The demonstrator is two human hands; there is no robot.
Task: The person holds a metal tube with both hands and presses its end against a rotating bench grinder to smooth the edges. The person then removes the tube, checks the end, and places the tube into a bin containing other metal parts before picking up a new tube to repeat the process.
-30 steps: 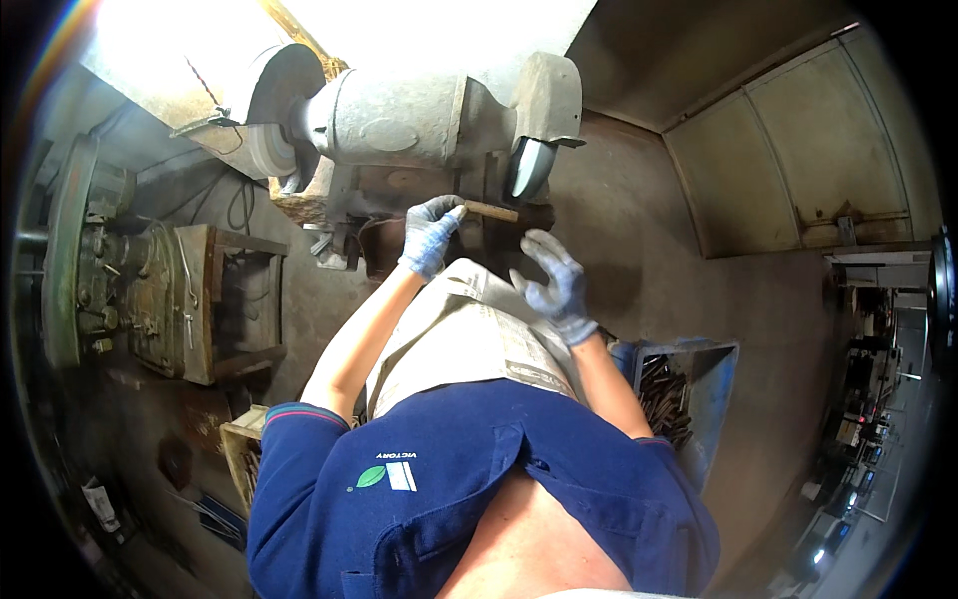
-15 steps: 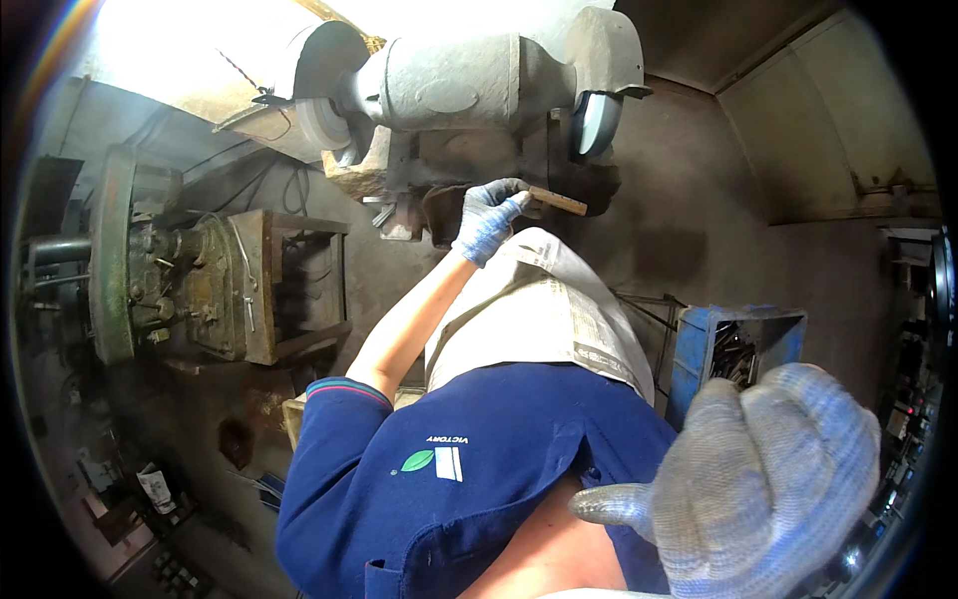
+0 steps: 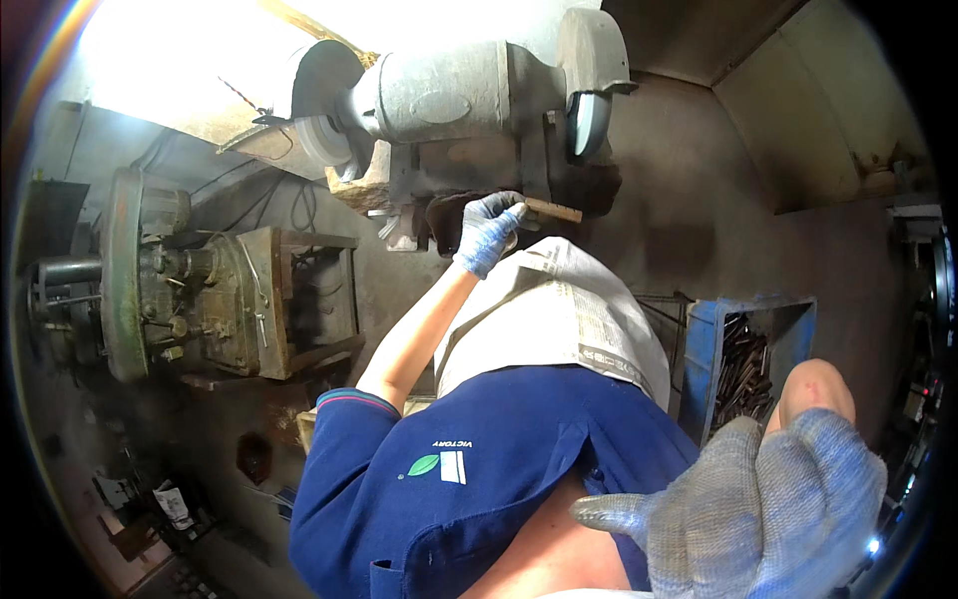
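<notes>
The person's left hand [image 3: 489, 235] is pinching a short brown bar [image 3: 557, 211] between thumb and fingers. The bar lies almost flat and sticks out to the right of the hand, so its far end and long edges show while its near end is hidden by the glove. It is in front of the big gray grinder [image 3: 439, 95], a little below the right grinding wheel [image 3: 591, 125] in the view, and a gap shows between the two. The left grinding wheel [image 3: 324, 140] is farther off. Just under the left hand is the top edge of the pale apron [image 3: 549, 319]; whether they touch, one cannot tell. The right hand [image 3: 763, 509] is up close to the camera, with its thumb stuck out to the side and its fingers straight, side by side. It is well apart from the bar, with the apron and the dark blue shirt [image 3: 499, 449] showing between them. Behind it, a blue bin [image 3: 701, 349] with tall walls holds lots of thin brown pieces [image 3: 738, 374]. The right hand hides the bin's lower corner. Between the bin and the grinder, a stretch of gray floor [image 3: 679, 190] shows, giving some room beside the bar.
</notes>
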